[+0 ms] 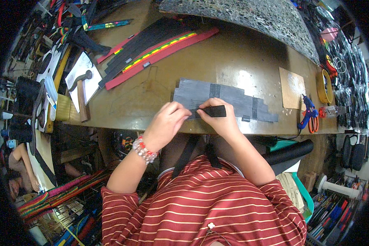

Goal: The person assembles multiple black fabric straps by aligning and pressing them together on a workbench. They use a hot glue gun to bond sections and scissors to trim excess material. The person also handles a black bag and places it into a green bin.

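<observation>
- Left hand (166, 121) and right hand (219, 117) are meeting at the near edge of the surface (233, 61); both grips are pinching a short black strap piece (212, 111).
- The strap piece is lying across the grey stepped sheet (229, 98), which is spreading out beyond and to the right of the grips.
- Red and black straps (151, 51) are lying well beyond the grips, to the left; the hammer (81, 96) farther left.
- Blue-and-orange scissors (309, 115) are resting well right of the grips.
</observation>
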Tool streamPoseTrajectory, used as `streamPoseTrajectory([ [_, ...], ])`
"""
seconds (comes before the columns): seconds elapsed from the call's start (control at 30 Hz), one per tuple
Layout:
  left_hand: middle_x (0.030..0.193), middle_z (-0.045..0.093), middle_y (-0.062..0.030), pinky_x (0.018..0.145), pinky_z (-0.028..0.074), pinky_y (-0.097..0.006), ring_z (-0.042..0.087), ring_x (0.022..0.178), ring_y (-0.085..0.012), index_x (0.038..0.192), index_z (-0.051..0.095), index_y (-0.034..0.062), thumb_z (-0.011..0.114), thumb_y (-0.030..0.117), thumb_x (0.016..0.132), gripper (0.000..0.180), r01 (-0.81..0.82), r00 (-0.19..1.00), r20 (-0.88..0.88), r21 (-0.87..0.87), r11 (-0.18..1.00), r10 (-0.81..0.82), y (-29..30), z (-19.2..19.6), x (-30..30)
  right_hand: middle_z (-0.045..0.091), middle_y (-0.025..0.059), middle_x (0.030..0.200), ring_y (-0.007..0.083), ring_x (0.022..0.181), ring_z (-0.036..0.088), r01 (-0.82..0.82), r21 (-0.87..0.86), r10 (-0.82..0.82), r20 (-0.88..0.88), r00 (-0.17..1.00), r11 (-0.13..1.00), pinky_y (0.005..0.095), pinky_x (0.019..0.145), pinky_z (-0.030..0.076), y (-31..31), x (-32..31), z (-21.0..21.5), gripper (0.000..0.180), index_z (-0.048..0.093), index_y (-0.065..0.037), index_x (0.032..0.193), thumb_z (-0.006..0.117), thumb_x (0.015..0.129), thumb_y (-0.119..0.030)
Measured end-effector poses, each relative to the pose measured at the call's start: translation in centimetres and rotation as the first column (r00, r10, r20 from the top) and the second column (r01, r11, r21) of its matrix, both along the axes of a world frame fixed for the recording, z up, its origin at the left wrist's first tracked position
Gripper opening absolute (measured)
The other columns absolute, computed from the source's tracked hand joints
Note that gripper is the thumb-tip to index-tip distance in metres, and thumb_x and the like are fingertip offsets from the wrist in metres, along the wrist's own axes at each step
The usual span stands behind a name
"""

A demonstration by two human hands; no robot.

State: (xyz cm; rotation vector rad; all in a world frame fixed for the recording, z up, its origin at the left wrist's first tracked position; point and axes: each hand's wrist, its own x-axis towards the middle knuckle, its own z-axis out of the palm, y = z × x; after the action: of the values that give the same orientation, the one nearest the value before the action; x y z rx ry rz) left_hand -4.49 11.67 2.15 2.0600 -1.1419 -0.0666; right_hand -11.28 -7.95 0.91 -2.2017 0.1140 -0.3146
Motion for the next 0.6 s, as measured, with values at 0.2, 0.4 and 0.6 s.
streamPoseTrajectory([
  [0.2, 0.087, 0.057, -0.0093, 0.079, 0.048, -0.036, 0.058, 0.086, -0.0269, 0.091, 0.066, 0.0051, 0.066, 0.009, 0.082, 0.010, -0.009, 1.000, -0.028, -0.046, 0.999, 0.007, -1.1, -1.8, 0.3, 0.066, 0.0132, 0.083, 0.0319, 0.085, 0.064, 0.002, 0.030, -0.001, -0.016, 1.000, 1.000, 0.0383, 0.077, 0.050, -0.2, 0.0, 0.2, 0.017, 0.065, -0.004, 0.081, 0.076, 0.073, -0.014],
  [0.4, 0.087, 0.055, -0.0084, 0.078, 0.047, -0.036, 0.057, 0.085, -0.0257, 0.094, 0.067, 0.0075, 0.066, 0.009, 0.082, 0.011, -0.001, 1.000, -0.026, -0.038, 0.999, 0.000, -0.8, -1.9, 0.4, 0.066, 0.0146, 0.084, 0.0319, 0.086, 0.064, -0.026, 0.070, 0.029, -0.041, 0.999, 0.997, 0.0374, 0.078, 0.050, -0.4, -0.1, -0.1, 0.018, 0.066, -0.004, 0.084, 0.076, 0.073, -0.014],
  [0.6, 0.089, 0.054, -0.0072, 0.078, 0.048, -0.035, 0.056, 0.084, -0.0240, 0.097, 0.067, 0.0090, 0.065, 0.003, 0.080, 0.018, 0.006, 1.000, 0.008, -0.011, 1.000, -0.006, -1.2, -1.5, 0.2, 0.068, 0.0137, 0.087, 0.0291, 0.085, 0.065, -0.058, -0.011, 0.058, 0.009, 0.998, 0.998, 0.0379, 0.079, 0.049, -1.7, -0.4, 1.3, 0.024, 0.067, -0.004, 0.090, 0.077, 0.073, -0.016],
])
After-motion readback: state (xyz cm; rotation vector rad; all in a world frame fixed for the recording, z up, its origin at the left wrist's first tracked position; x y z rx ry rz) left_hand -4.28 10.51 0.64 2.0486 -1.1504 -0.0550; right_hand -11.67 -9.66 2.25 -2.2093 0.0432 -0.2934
